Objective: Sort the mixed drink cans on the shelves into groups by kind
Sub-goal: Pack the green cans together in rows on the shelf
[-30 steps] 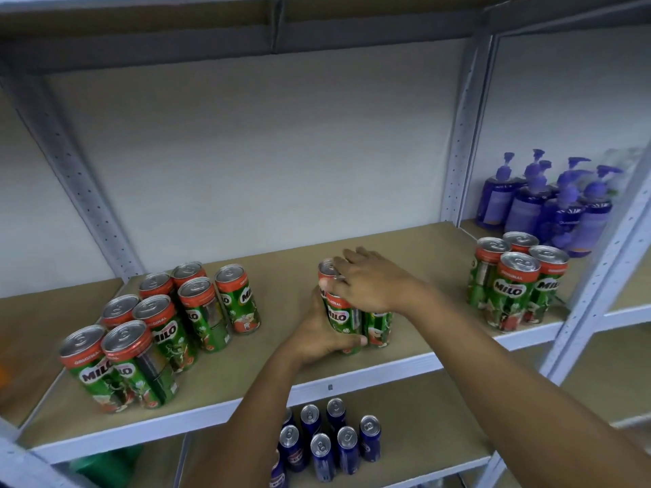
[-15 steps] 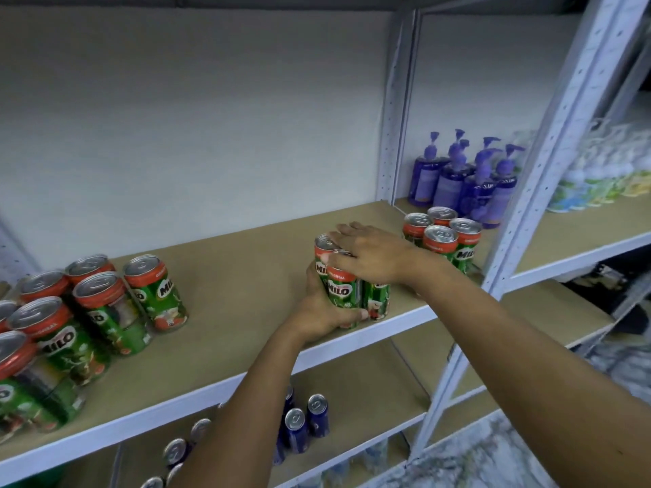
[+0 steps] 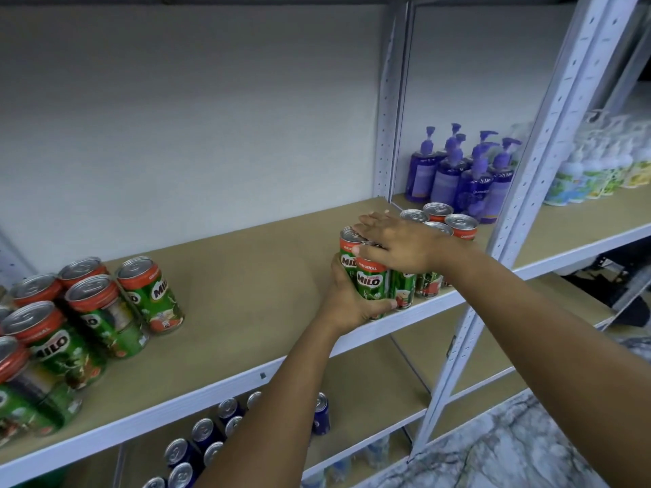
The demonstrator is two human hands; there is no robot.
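Observation:
A small cluster of green Milo cans stands at the front of the wooden shelf. My left hand wraps round the cluster's near left side, thumb across the front can. My right hand lies flat on the can tops with fingers straight. This cluster now touches another group of Milo cans at the shelf's right end. A larger group of Milo cans stands at the left. Several blue cans sit on the shelf below.
Purple pump bottles stand behind the right post on the neighbouring shelf. Pale patterned bottles line the far right. The white wall closes the back. A marbled floor shows at the lower right.
Both hands have slid the cluster of Milo cans to the right along the shelf until it meets the right-hand group. The view has swung right too.

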